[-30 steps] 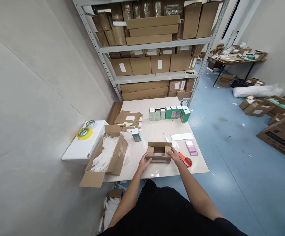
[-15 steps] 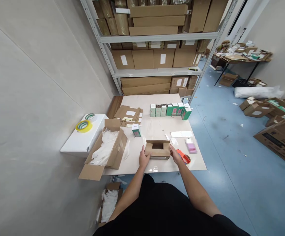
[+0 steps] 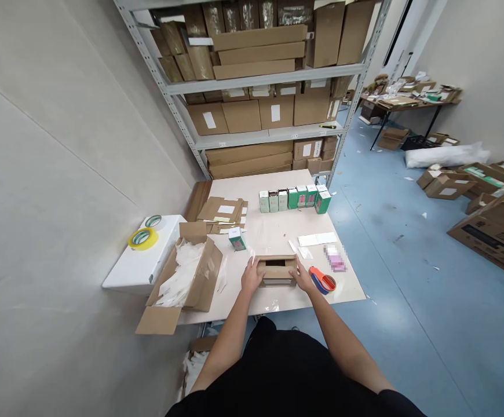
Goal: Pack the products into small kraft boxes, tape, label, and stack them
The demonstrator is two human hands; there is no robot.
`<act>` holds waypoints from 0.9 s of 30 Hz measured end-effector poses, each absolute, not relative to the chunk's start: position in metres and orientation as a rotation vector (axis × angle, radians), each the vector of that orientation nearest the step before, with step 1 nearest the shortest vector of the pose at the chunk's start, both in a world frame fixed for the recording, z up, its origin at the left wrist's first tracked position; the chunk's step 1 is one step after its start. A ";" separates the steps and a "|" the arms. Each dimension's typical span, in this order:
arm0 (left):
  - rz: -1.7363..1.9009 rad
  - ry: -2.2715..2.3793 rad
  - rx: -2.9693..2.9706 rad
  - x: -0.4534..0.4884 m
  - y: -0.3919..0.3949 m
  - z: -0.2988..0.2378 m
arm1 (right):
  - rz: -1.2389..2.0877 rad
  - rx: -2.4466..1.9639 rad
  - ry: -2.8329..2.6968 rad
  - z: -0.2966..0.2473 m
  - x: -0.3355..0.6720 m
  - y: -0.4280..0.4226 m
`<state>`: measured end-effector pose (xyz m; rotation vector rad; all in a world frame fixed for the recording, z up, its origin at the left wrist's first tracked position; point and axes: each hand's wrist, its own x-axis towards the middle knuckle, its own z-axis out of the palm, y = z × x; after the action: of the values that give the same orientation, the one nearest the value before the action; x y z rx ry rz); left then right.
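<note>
A small brown cardboard box (image 3: 278, 272) lies near the front edge of the table (image 3: 273, 231), its top flaps partly folded in and a dark gap between them. My left hand (image 3: 252, 276) grips its left end, and my right hand (image 3: 303, 278) grips its right end, fingers on the flaps. Right of my right hand sits an orange and blue tape dispenser (image 3: 322, 281). Beyond the box stands a single green and white carton (image 3: 237, 238). White paper slips (image 3: 317, 239) and a blurred pink item (image 3: 335, 259) lie to the right.
An open carton of white packing material (image 3: 208, 278) stands at the left. Behind it are flattened cardboard pieces (image 3: 221, 211). A row of green and white cartons (image 3: 292, 198) lines the back right. Yellow tape (image 3: 143, 238) rests on a white box. Shelving (image 3: 265, 84) rises beyond the table.
The box's flaps have been pressed further inward, narrowing the opening. My right hand has shifted onto the top at the right end. The camera view has tilted and shifted.
</note>
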<state>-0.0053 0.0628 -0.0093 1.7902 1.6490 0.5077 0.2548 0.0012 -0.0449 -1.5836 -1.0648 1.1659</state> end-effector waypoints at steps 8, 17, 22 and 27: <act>0.358 1.765 1.667 0.005 0.055 -0.025 | 1.170 -1.698 -1.123 -0.051 0.258 0.002; 0.320 1.771 1.682 0.007 0.066 -0.020 | 1.065 -1.627 -1.171 -0.047 0.263 0.006; 0.236 1.766 1.682 0.008 0.070 -0.024 | 0.786 -1.858 -1.069 -0.060 0.292 -0.006; 0.147 1.797 1.651 0.015 0.074 -0.022 | 0.768 -2.144 -0.873 -0.091 0.330 -0.026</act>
<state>0.0148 0.0738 -0.0222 1.6511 1.7975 0.1467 0.3301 -0.0258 -0.0911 -2.1438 -0.8731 0.7680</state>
